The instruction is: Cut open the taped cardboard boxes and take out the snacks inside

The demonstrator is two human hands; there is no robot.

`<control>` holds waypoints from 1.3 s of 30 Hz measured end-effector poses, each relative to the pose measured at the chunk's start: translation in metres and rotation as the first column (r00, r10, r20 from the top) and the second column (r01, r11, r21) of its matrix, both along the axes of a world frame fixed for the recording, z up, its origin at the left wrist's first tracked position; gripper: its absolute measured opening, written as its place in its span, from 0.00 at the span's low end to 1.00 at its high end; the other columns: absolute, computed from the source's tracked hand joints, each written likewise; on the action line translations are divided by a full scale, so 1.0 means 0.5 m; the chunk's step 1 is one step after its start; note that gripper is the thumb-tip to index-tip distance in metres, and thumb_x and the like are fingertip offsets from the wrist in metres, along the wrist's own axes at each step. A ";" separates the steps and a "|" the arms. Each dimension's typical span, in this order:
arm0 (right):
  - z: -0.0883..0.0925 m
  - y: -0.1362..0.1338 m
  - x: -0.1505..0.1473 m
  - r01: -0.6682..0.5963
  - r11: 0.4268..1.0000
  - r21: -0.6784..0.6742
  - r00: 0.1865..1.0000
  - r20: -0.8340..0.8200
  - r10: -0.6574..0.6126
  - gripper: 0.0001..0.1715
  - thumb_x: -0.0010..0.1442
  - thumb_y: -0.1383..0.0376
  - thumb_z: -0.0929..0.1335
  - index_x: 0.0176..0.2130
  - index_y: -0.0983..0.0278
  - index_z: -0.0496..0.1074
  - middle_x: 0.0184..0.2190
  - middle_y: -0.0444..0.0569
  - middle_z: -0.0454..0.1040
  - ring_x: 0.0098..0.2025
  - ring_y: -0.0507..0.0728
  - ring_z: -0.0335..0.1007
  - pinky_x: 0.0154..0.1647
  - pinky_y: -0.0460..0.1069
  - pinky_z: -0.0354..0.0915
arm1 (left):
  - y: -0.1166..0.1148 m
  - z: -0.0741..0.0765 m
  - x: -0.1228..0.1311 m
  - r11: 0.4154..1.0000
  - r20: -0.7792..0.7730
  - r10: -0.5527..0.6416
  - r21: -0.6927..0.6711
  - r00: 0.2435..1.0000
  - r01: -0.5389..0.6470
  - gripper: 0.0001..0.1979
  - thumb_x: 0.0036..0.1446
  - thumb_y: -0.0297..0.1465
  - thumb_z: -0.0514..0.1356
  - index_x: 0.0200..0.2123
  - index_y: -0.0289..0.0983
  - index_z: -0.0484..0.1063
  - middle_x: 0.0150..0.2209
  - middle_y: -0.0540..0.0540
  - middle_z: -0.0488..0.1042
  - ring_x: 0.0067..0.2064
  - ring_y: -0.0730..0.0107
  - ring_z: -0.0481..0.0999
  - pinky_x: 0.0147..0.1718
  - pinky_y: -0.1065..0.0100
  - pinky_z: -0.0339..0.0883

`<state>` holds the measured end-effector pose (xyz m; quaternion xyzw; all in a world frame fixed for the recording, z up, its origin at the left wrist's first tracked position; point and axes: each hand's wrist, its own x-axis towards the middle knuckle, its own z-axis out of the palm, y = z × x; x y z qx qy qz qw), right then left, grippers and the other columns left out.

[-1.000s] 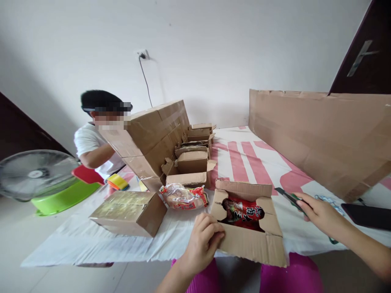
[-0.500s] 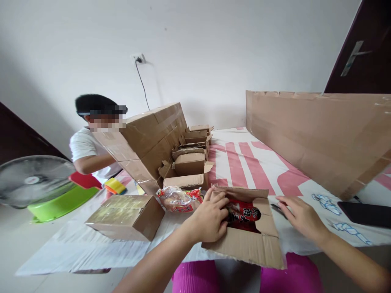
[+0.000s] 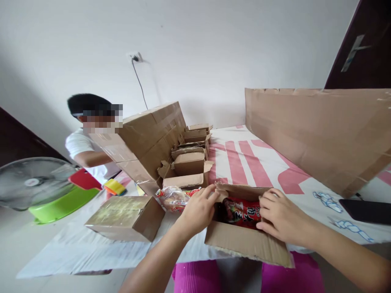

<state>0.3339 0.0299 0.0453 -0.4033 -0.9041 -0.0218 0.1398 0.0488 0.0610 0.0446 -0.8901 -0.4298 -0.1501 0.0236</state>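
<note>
An open cardboard box (image 3: 249, 243) sits in front of me at the bed's near edge, its front flap folded out toward my lap. Inside lies a red packet (image 3: 242, 211) with dark lettering. My left hand (image 3: 200, 208) is closed over the box's left side. On the opposite side, my right hand (image 3: 279, 215) curls its fingers over the right edge, tips reaching inside by the packet. Just left of my left hand rests a clear and red snack bag (image 3: 174, 198), partly covered by it.
A taped box (image 3: 125, 217) stands at the left, with a yellow-orange sponge (image 3: 115, 187) behind it. Several small open boxes (image 3: 189, 162) line a large carton (image 3: 152, 138). Across from it stands a cardboard panel (image 3: 311, 134); a black phone (image 3: 366, 211) lies at right. A person (image 3: 88, 146) sits behind the carton.
My right hand has moved left from the sheet, where it was at a small dark object, onto the box's right edge. My left hand has shifted slightly toward the box's left rim.
</note>
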 end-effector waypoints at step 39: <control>-0.144 0.017 0.101 0.143 0.911 -0.386 0.930 -0.262 -0.256 0.60 0.54 0.39 0.68 0.71 0.63 0.44 0.70 0.65 0.48 0.70 0.73 0.46 0.65 0.67 0.56 | -0.008 -0.080 -0.007 0.996 0.101 -0.040 -0.077 0.994 0.048 0.33 0.57 0.54 0.57 0.55 0.36 0.68 0.68 0.30 0.53 0.70 0.42 0.48 0.64 0.42 0.48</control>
